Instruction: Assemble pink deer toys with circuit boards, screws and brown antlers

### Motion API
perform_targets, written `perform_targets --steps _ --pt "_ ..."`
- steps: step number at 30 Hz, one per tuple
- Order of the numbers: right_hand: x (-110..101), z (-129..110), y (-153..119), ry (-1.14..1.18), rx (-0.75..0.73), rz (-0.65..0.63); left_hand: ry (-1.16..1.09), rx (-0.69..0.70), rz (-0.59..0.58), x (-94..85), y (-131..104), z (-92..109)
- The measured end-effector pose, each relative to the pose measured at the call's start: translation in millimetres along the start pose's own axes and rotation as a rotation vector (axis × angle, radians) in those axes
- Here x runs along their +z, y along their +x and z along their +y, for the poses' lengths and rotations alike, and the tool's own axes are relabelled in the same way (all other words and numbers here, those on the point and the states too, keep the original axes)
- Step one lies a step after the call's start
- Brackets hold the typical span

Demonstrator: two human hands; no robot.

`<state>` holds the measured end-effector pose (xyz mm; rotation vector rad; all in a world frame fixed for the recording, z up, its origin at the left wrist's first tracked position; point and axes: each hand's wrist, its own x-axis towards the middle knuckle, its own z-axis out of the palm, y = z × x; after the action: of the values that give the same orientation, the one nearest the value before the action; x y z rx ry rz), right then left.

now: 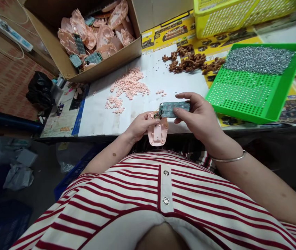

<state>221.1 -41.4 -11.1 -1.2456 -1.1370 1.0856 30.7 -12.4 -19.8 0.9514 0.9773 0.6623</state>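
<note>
- I have the left hand (pixel 138 125) cupped under a pink plastic shell (pixel 158 133), fingers clamped on its upper edge, held just off the near edge of the table (pixel 98 114).
- My right hand (pixel 198 116) pinches a green circuit board (pixel 174 109) by its long edges, fingers shut on it; the board touches the shell's top end, where thin wires seem to join them.
- To do this well, I judge the board should go down flat and square, with the wires kept out from under it.
- The shell looks smooth, rounded and matte; the board is flat, rigid and rectangular.
- Beyond lie small pink rings (pixel 129 86), brown knobbly pieces (pixel 189 61), a perforated green tray (pixel 244 92) of shiny metal bits, and a cardboard box (pixel 103 67) of more shells.
</note>
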Motion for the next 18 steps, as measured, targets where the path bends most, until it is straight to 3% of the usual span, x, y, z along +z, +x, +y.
perform_targets --steps 3,10,18 --pt "-2.0 -1.2 1.0 -0.032 -0.017 -0.001 0.009 0.005 0.002 -1.5 1.3 -1.4" --pt "-12.3 -0.2 7.7 -0.087 -0.064 -0.137 0.014 0.039 -0.012 0.6 1.6 1.3" --pt "-17.6 1.9 5.8 -0.049 -0.032 -0.285 -0.036 0.003 0.082 3.2 1.1 1.9"
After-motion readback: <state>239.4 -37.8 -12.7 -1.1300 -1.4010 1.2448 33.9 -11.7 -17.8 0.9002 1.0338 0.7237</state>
